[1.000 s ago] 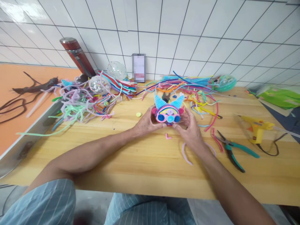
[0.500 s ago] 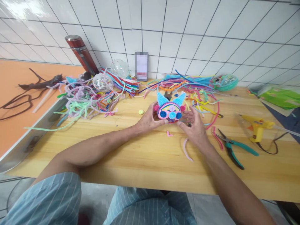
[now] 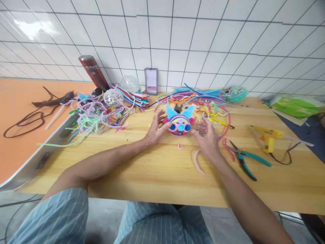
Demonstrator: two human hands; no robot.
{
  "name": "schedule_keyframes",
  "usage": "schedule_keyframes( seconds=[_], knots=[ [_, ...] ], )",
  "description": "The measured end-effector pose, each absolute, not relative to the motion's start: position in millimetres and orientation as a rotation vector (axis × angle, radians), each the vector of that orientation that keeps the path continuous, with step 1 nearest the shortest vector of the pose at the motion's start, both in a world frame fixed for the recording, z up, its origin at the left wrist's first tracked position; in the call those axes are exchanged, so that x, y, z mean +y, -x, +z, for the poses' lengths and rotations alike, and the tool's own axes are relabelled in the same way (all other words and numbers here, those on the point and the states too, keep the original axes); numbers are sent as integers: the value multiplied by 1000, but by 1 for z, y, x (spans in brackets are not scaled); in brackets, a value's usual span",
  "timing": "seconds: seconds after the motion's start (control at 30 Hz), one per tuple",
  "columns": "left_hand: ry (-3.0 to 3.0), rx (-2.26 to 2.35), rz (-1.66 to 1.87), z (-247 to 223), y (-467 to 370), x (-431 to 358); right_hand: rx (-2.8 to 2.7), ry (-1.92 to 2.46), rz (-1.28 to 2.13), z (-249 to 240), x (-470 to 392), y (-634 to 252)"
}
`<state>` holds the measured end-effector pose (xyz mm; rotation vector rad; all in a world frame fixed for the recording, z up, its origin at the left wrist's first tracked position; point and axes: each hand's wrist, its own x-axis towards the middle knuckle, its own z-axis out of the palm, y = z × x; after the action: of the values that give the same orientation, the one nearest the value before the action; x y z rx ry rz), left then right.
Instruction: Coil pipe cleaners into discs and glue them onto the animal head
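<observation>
A round pipe-cleaner figure (image 3: 179, 119) with light blue pointed ears and pink and blue coils sits in front of me on the table. My left hand (image 3: 154, 131) is at its left side, fingers apart and not wrapped round it, with the thumb at the edge of a dark blue coil. Whether that thumb touches cannot be made out for certain. On the other side my right hand (image 3: 207, 138) is open, fingers spread, with a small gap to the figure. Below lie a short bent pink piece (image 3: 180, 146) and a curved pale pink pipe cleaner (image 3: 197, 162).
Pliers (image 3: 242, 157) with teal handles and a yellow glue gun (image 3: 269, 139) lie at right. Tangled pipe cleaners (image 3: 87, 115) fill the left, near a red thermos (image 3: 93, 73). A phone (image 3: 151, 81) leans on the tiled wall beside more pipe-cleaner bundles (image 3: 200, 94).
Both hands have loosened from the figure and moved slightly apart, with the fingers spreading. The figure stays between them. My view has tilted up a little.
</observation>
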<state>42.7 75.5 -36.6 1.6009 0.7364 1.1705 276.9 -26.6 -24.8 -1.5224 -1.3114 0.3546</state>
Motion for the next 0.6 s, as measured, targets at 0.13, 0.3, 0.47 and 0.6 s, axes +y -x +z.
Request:
schedule_keyframes(
  seconds=[0.13,0.3,0.47,0.6],
  knots=[
    [-1628,869,1276,-22,-36,72,-1207,1491,303,-19,-28,-283],
    [-1663,918,1178,1,-16,32,-1100,1526,191,-13,-27,-295],
    [-1705,893,643,2,-8,-15,-1058,1575,141,-13,-25,-301],
    [-1698,857,462,-8,-15,-29,-1060,1614,130,-15,-24,-303]
  ],
)
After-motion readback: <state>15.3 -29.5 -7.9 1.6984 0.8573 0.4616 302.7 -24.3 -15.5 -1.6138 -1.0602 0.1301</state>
